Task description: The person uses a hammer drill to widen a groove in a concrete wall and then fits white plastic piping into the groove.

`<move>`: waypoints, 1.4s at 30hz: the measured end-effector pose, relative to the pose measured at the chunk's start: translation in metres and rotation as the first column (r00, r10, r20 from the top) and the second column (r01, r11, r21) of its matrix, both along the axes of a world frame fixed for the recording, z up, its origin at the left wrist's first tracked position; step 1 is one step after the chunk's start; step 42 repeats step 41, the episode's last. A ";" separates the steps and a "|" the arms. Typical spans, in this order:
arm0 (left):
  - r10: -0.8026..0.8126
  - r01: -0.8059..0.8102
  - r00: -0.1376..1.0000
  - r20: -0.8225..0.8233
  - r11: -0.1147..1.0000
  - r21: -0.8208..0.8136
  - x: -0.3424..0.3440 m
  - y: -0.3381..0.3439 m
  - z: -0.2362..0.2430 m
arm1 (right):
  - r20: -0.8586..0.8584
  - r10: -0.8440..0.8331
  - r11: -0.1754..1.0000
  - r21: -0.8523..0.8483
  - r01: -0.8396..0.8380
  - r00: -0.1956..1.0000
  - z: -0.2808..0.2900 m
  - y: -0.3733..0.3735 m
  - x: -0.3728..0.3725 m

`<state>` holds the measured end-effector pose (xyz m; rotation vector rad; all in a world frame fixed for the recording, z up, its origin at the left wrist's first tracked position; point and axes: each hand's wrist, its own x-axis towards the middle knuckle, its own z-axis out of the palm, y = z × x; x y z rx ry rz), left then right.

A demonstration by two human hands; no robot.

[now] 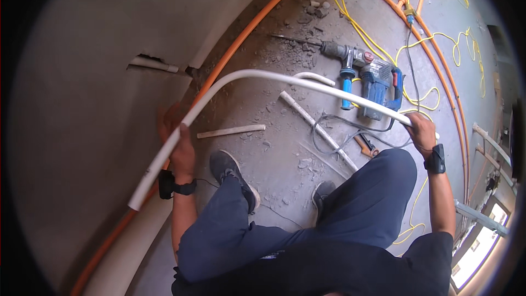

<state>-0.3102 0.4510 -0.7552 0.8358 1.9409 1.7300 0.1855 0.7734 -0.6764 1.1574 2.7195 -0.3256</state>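
Observation:
A long white plastic pipe [274, 75], bent in a curve near its left part, spans the space in front of me above the floor. My left hand [181, 151] grips its left leg, with the cut end [135, 203] hanging below the hand. At the right, the fingers of my right hand [422, 132] are wrapped around the other end. Beyond the pipe a blue and grey rotary hammer drill [373, 85] lies on its side, its long bit [296, 39] pointing left. Both wrists wear black bands.
Loose white pipe pieces [231, 131] and a longer straight pipe [318, 127] lie on the floor. An orange-handled tool [366, 146] is near my right knee. Rubble [309, 49], yellow cords [359, 27] and orange pipes [246, 32] spread beyond. A wall [109, 33] stands at the left.

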 end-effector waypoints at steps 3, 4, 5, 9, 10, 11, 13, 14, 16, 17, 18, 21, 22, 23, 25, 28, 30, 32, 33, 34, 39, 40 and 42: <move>0.129 -0.138 0.990 -0.057 0.969 -0.207 -0.027 -0.016 0.002 | -0.010 0.093 0.969 -0.230 -0.093 0.996 -0.041 -0.002 -0.016; 0.133 -0.143 0.989 -0.058 0.967 -0.210 -0.036 -0.021 0.003 | -0.023 0.114 0.951 -0.288 -0.116 0.993 -0.050 -0.005 -0.024; 0.146 -0.167 0.984 -0.106 0.958 -0.233 -0.049 -0.031 0.005 | 0.089 0.129 0.903 -0.421 -0.080 0.988 -0.051 -0.009 -0.046; 0.168 -0.201 0.974 -0.151 0.951 -0.234 -0.053 -0.013 0.026 | 0.084 0.256 0.638 -0.763 -0.103 0.963 -0.083 0.000 -0.058; 0.155 -0.204 0.967 -0.201 0.946 -0.253 -0.053 -0.006 0.030 | 0.284 0.320 0.637 -0.771 0.017 0.904 -0.083 0.008 -0.061; 0.126 -0.224 0.939 -0.320 0.930 -0.290 -0.051 -0.001 0.034 | 0.311 0.344 0.638 -0.770 0.022 0.886 -0.080 0.014 -0.070; 0.169 -0.244 0.949 -0.266 0.929 -0.277 -0.036 0.012 0.039 | 0.196 0.471 0.688 -0.692 -0.218 0.860 -0.086 0.040 -0.067; 0.201 -0.267 0.949 -0.242 0.920 -0.286 -0.034 0.010 0.044 | 0.326 0.330 0.769 -0.637 -0.051 0.886 -0.073 0.035 -0.104; 0.195 -0.295 0.938 -0.285 0.883 -0.365 -0.028 -0.003 0.037 | -0.021 0.106 0.793 -0.601 -0.098 0.994 -0.065 0.032 -0.153; 0.225 -0.295 0.942 -0.250 0.910 -0.292 -0.023 -0.006 0.024 | -0.122 0.092 0.783 -0.604 -0.147 0.988 -0.068 0.023 -0.168; 0.252 -0.300 0.942 -0.222 0.928 -0.220 -0.018 -0.009 0.018 | -0.228 0.077 0.768 -0.607 -0.204 0.971 -0.072 0.008 -0.182; 0.285 -0.287 0.958 -0.041 0.948 -0.134 -0.007 -0.010 0.012 | -0.098 0.309 0.691 -0.660 -0.294 0.946 -0.097 -0.064 -0.209; 0.293 -0.294 0.950 0.108 0.956 -0.009 -0.001 -0.006 0.010 | -0.204 0.310 0.702 -0.609 -0.369 0.929 -0.116 -0.084 -0.199; 0.271 -0.278 0.952 0.145 0.960 0.031 0.002 -0.008 0.009 | -0.133 0.220 0.625 -0.741 -0.244 0.966 -0.133 -0.099 -0.197; 0.270 -0.309 0.917 0.295 0.946 0.095 0.006 0.000 0.005 | -0.111 0.099 0.527 -0.837 -0.147 0.989 -0.148 -0.116 -0.184; 0.200 -0.386 0.765 0.613 0.904 0.186 0.002 -0.016 0.000 | -0.052 -0.017 0.282 -0.958 -0.045 0.998 -0.128 -0.124 -0.188; 0.004 -0.473 0.506 0.862 0.838 0.274 -0.008 -0.019 -0.012 | -0.028 -0.224 0.311 -0.950 0.044 0.974 -0.106 -0.114 -0.188; -0.011 -0.471 0.483 0.876 0.840 0.270 -0.006 -0.018 -0.020 | -0.257 -0.297 0.634 -0.774 -0.011 0.919 -0.068 -0.075 -0.200; -0.098 -0.345 0.454 0.885 0.897 0.276 -0.001 -0.018 -0.026 | -0.411 -0.195 0.764 -0.633 -0.125 0.891 -0.056 -0.046 -0.204; -0.176 -0.211 0.420 0.890 0.935 0.284 0.002 -0.019 -0.030 | -0.465 -0.126 0.845 -0.513 -0.151 0.876 -0.039 -0.028 -0.205; -0.018 0.248 0.772 0.636 0.929 -0.275 0.023 -0.034 -0.069 | -0.513 0.160 0.983 0.007 -0.183 0.843 0.023 0.025 -0.165; 0.089 0.139 0.887 0.453 0.885 -0.445 0.019 -0.040 -0.085 | -0.522 0.202 0.979 0.110 -0.169 0.829 0.027 0.028 -0.161; 0.134 0.012 0.960 0.246 0.857 -0.515 0.011 -0.045 -0.100 | -0.529 0.312 0.948 0.222 -0.226 0.789 0.034 0.031 -0.159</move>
